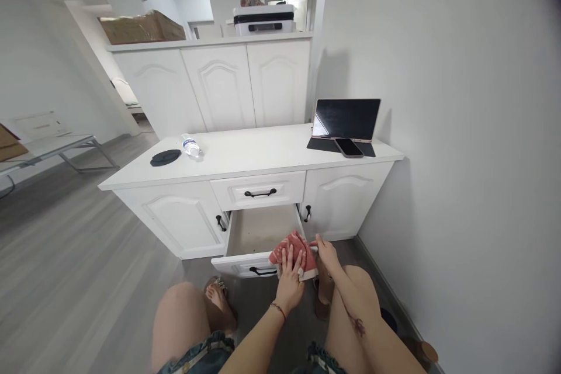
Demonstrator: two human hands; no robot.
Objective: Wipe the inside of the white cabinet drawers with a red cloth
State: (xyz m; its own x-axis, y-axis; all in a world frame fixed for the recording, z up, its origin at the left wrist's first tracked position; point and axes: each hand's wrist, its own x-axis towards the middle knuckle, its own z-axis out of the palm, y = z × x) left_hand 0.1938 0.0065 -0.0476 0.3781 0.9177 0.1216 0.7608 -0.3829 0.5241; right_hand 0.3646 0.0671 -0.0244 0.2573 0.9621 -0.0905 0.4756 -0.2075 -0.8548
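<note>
A pulled-out drawer (245,263) of the white cabinet stands low in front of me, with a black handle (263,271) on its face. Over the right part of its front edge hangs a red and white cloth (293,239). My left hand (290,274) holds this cloth against the drawer front, its fingers spread over the fabric. At the drawer front's right end, my right hand (326,252) closes on the corner, with one finger reaching toward the cloth. Part of that corner is hidden by the cloth and my fingers. A few small dark specks lie on the drawer's bottom.
The white cabinet top (254,152) carries a water bottle (191,146), a flat black object (165,157), a tablet (347,118) on its stand and a phone (349,148). A shut drawer (260,190) is above the opened one. My knees flank it; a wall rises at right.
</note>
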